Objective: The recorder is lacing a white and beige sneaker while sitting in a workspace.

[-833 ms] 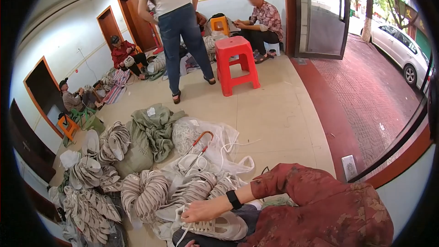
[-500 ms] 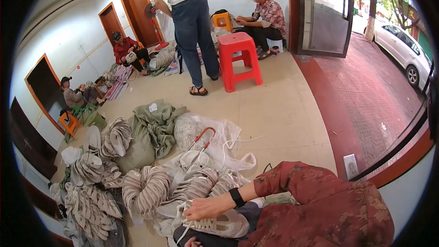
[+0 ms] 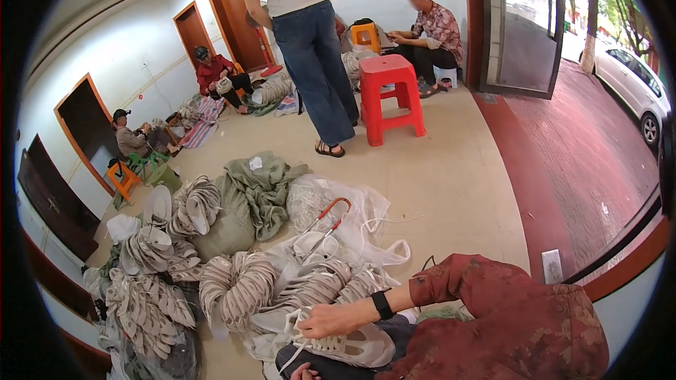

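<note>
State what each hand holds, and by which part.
Right hand: apparently the white lace, above its hanging strand, at the shoe. Left hand: partly out of frame; cannot tell.

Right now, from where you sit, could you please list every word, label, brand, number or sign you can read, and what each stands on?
No text can be read here.
Small white tag on the crumpled green fabric sack: too small to show any print.
Light grey lace-up shoe: nothing legible.
Black square-faced wristband: no characters to make out.
White parked car: no readable marking.
</note>
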{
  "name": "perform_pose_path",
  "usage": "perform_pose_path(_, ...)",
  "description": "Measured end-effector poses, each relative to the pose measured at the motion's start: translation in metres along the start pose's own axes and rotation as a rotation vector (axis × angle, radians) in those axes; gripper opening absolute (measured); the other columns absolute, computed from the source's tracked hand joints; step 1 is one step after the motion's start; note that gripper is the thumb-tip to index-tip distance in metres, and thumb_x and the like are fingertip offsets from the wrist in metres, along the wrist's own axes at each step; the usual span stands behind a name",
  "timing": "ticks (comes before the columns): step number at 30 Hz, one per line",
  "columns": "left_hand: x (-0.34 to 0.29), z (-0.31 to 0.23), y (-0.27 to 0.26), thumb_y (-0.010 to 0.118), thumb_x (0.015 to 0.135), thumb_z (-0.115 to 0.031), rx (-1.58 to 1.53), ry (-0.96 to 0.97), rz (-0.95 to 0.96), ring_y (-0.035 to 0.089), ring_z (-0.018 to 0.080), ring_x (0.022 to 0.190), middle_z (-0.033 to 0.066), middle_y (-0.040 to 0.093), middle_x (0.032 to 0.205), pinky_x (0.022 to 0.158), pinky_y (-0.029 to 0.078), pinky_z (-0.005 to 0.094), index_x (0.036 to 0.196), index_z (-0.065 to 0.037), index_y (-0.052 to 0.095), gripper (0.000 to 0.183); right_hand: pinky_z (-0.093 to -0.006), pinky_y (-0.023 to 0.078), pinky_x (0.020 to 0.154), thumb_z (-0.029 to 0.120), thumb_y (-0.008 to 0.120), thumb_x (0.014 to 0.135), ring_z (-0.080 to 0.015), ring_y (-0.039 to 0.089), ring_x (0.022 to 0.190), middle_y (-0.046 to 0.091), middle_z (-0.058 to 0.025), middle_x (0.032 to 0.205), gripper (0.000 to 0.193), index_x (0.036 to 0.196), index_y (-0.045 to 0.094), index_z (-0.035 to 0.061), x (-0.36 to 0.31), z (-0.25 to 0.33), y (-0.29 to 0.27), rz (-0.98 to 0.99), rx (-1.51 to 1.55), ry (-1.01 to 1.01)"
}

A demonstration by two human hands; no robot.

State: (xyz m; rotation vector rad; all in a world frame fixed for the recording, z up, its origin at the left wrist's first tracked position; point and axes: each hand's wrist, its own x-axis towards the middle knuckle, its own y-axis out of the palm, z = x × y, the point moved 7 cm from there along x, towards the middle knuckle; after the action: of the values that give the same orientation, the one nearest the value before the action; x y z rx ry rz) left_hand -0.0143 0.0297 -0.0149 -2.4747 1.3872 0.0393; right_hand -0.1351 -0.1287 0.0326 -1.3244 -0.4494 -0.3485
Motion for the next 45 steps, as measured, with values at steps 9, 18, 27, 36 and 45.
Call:
perform_pose_path(9,-0.001,0.006,-0.001,0.055,0.099,-0.018,-0.046,-0.029,0.016,0.059,0.0120,0.069,0.0037,0.066,0.083,0.064,0.048,0.0256,0.111,-0.001,0.070,0.025,-0.0426,0.046,0.054,0.011,0.061,0.076,-0.0316,0.060,0.066,0.051,-0.0144,0.088,0.018,0.085,0.049,0.0005,-0.001,-0.002,0.012,0.011,-0.010,-0.043)
perform_pose_path(18,-0.004,-0.008,-0.001,0.055,0.099,-0.019,0.052,0.000,0.033,0.057,0.0119,0.068,0.0039,0.066,0.082,0.062,0.045,0.0261,0.110,0.000,0.069,0.026,-0.0489,0.044,0.067,0.004,0.061,0.075,-0.0398,0.058,0.081,0.055,-0.0172,0.087,0.019,0.091,0.053,0.0012,-0.004,-0.016,0.007,0.072,0.414,0.098)
perform_pose_path(27,0.001,0.004,-0.001,0.055,0.100,-0.019,-0.048,-0.022,0.048,0.059,0.0116,0.070,0.0040,0.067,0.084,0.063,0.047,0.0248,0.112,0.000,0.069,0.026,-0.0455,0.042,0.074,-0.002,0.062,0.070,-0.0386,0.054,0.087,0.054,-0.0179,0.089,0.018,0.085,0.053,0.0005,-0.023,-0.014,0.014,0.041,0.562,0.258)
perform_pose_path(36,-0.004,-0.006,0.000,0.056,0.100,-0.020,-0.014,-0.006,0.021,0.060,0.0113,0.069,0.0049,0.068,0.085,0.064,0.048,0.0246,0.111,0.001,0.068,0.027,-0.0455,0.044,0.073,0.005,0.064,0.069,-0.0386,0.056,0.084,0.056,-0.0187,0.087,0.016,0.080,0.055,-0.0017,-0.010,-0.010,0.015,0.221,0.573,0.187)
perform_pose_path(45,-0.002,-0.004,0.000,0.056,0.099,-0.019,-0.072,-0.005,0.029,0.059,0.0112,0.070,0.0048,0.068,0.085,0.065,0.047,0.0239,0.111,0.002,0.068,0.027,-0.0483,0.048,0.055,0.016,0.064,0.077,-0.0403,0.063,0.065,0.061,-0.0185,0.068,0.017,0.074,0.060,-0.0005,-0.027,-0.004,-0.018,0.102,0.169,0.393)
